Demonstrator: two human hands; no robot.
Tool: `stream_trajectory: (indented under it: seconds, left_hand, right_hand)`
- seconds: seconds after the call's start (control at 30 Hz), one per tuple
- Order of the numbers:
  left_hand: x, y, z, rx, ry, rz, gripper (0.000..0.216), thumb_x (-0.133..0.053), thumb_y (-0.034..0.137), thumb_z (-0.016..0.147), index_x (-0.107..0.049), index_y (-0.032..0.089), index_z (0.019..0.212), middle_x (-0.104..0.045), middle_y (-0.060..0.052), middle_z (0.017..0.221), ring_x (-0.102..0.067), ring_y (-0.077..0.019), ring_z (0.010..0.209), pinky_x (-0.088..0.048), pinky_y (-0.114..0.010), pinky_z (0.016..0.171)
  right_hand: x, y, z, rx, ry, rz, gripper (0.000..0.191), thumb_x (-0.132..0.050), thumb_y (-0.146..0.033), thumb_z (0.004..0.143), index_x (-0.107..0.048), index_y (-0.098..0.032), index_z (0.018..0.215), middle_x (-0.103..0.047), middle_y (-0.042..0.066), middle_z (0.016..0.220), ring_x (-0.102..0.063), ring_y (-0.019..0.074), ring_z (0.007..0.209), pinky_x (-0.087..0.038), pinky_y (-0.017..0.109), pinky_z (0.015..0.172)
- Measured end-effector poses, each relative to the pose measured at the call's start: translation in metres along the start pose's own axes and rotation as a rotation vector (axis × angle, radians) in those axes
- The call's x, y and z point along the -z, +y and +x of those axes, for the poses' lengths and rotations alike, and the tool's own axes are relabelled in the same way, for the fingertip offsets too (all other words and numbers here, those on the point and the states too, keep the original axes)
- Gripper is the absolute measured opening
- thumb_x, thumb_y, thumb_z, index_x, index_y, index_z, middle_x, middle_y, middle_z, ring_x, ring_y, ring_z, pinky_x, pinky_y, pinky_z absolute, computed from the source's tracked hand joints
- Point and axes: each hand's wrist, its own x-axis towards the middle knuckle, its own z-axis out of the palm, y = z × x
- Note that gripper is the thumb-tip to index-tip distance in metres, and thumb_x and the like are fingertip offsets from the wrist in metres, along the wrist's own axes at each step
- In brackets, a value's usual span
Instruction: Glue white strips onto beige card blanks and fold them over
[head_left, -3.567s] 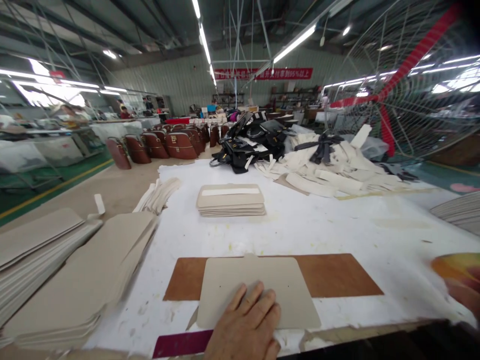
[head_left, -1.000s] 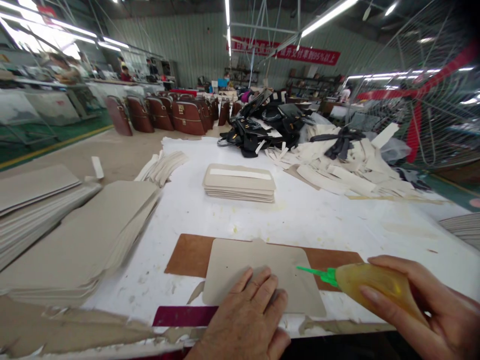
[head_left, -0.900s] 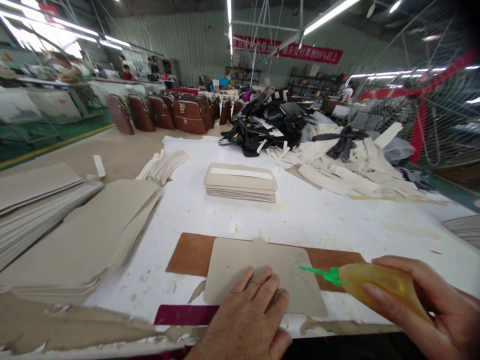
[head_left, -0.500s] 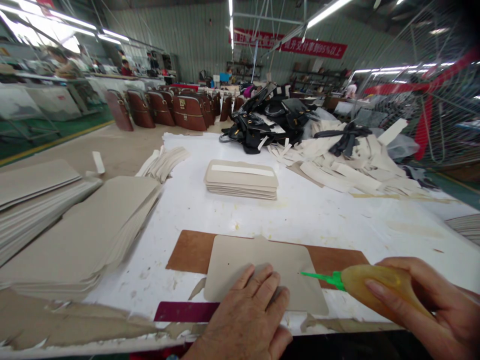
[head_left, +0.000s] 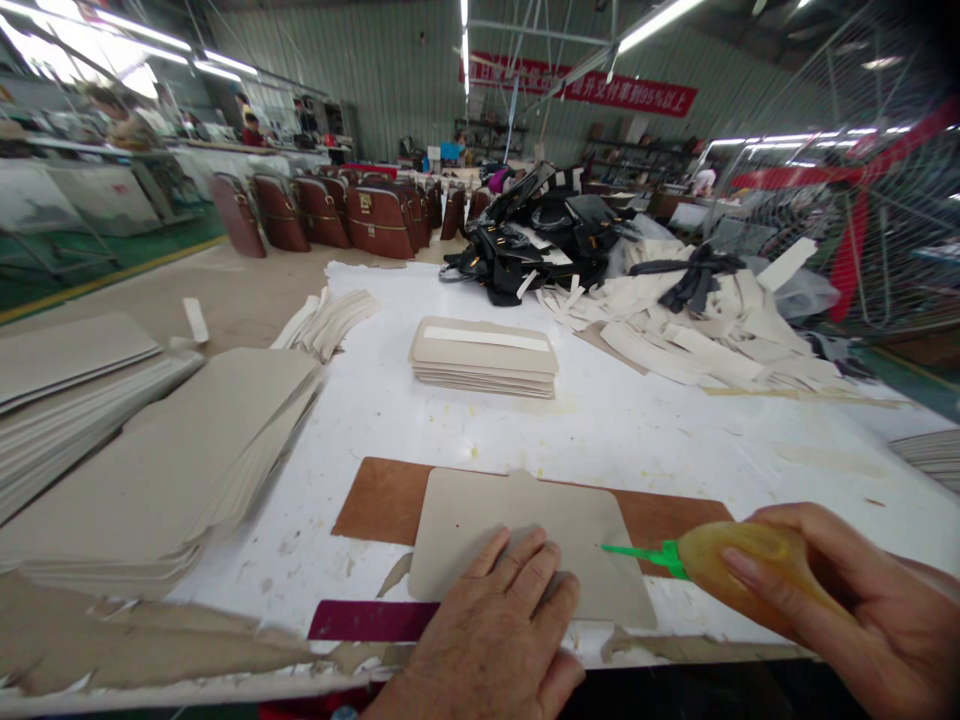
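Swung in from 4 o'clock, the right hand (head_left: 847, 610) grips a bottle (head_left: 742, 570), nozzle at the card (head_left: 517, 515) edge; the left hand (head_left: 495, 630), flat and open, pins that card at 6 o'clock against sliding.

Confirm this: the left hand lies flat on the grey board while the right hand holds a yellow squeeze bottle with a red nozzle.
One error: the nozzle is green, not red; the head view shows it. The left hand lies flat on the grey board and the right hand holds the yellow squeeze bottle.
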Motion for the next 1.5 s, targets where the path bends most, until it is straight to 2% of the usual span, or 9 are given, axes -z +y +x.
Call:
stream_trajectory:
  seconds: [0.3,0.43,0.57,0.67,0.8,0.97,1.1,1.3,1.5]
  left_hand:
    - [-0.002,-0.001,0.000,-0.002,-0.004,-0.013,0.050,-0.042,0.053,0.114,-0.053,0.019,0.149,-0.055,-0.011,0.161,-0.045,-0.0308,0.154,-0.037,-0.052,0.129]
    - [-0.003,-0.002,-0.001,0.007,0.013,-0.016,0.050,-0.043,0.053,0.114,-0.054,0.020,0.149,-0.056,-0.009,0.159,-0.045,-0.0324,0.153,-0.038,-0.051,0.129]
    - [0.000,-0.002,0.000,0.005,0.010,-0.020,0.049,-0.043,0.053,0.113,-0.056,0.020,0.147,-0.058,-0.008,0.158,-0.050,-0.0330,0.147,-0.040,-0.052,0.126]
    - [0.002,-0.001,0.001,0.018,0.002,-0.028,0.048,-0.045,0.053,0.113,-0.057,0.020,0.146,-0.058,-0.008,0.157,-0.052,-0.0330,0.143,-0.046,-0.053,0.120]
    - [0.001,0.002,-0.001,0.055,-0.017,-0.051,0.047,-0.052,0.053,0.111,-0.057,0.021,0.144,-0.058,-0.009,0.159,-0.054,-0.0343,0.138,-0.053,-0.056,0.108]
    - [0.000,0.002,0.000,0.050,0.037,-0.041,0.046,-0.063,0.053,0.107,-0.060,0.022,0.141,-0.062,-0.007,0.156,-0.060,-0.0311,0.131,-0.055,-0.051,0.101]
    - [0.000,0.002,0.000,0.040,0.097,-0.015,0.044,-0.067,0.052,0.105,-0.061,0.022,0.137,-0.064,-0.006,0.152,-0.063,-0.0295,0.127,-0.056,-0.049,0.097]
    - [-0.005,0.000,-0.001,0.029,0.174,0.015,0.046,-0.074,0.052,0.099,-0.062,0.023,0.133,-0.068,-0.005,0.146,-0.064,-0.0281,0.121,-0.056,-0.047,0.093]
    - [-0.004,0.002,0.001,0.042,0.146,0.003,0.045,-0.078,0.052,0.096,-0.063,0.023,0.127,-0.070,-0.005,0.131,-0.065,-0.0283,0.114,-0.055,-0.045,0.088]
  right_hand:
    - [0.000,-0.009,0.003,0.047,-0.044,-0.042,0.049,-0.058,-0.081,0.090,-0.071,-0.034,0.096,-0.069,-0.003,0.068,-0.062,0.0209,0.051,-0.052,0.028,0.043]
    - [-0.004,-0.025,0.003,-0.011,-0.073,-0.059,0.052,-0.052,-0.083,0.093,-0.070,-0.034,0.097,-0.071,-0.002,0.071,-0.066,0.0231,0.057,-0.055,0.032,0.049]
    - [-0.006,-0.026,0.005,0.080,-0.004,-0.084,0.050,-0.057,-0.082,0.091,-0.071,-0.034,0.094,-0.070,-0.003,0.065,-0.063,0.0214,0.047,-0.053,0.031,0.043]
    - [-0.004,-0.022,0.008,0.132,0.014,-0.104,0.047,-0.060,-0.079,0.091,-0.070,-0.034,0.095,-0.068,-0.004,0.062,-0.062,0.0206,0.043,-0.051,0.029,0.039]
    - [0.005,-0.029,0.007,0.083,-0.068,-0.095,0.051,-0.053,-0.080,0.096,-0.067,-0.031,0.097,-0.068,-0.003,0.066,-0.064,0.0209,0.051,-0.053,0.029,0.044]
    - [0.009,-0.038,0.002,0.104,-0.096,-0.089,0.052,-0.050,-0.079,0.098,-0.068,-0.031,0.096,-0.069,-0.001,0.066,-0.065,0.0213,0.051,-0.051,0.028,0.042]
    - [0.003,-0.035,0.002,0.041,-0.109,-0.088,0.053,-0.048,-0.081,0.098,-0.068,-0.032,0.102,-0.073,-0.003,0.075,-0.069,0.0221,0.059,-0.056,0.031,0.051]
    - [-0.006,-0.018,0.006,0.166,-0.054,-0.099,0.045,-0.056,-0.075,0.098,-0.068,-0.033,0.101,-0.070,-0.004,0.066,-0.065,0.0201,0.048,-0.050,0.028,0.040]
    - [0.002,-0.041,0.001,0.019,-0.039,-0.138,0.055,-0.047,-0.085,0.096,-0.066,-0.034,0.099,-0.070,-0.003,0.068,-0.066,0.0225,0.055,-0.053,0.032,0.048]
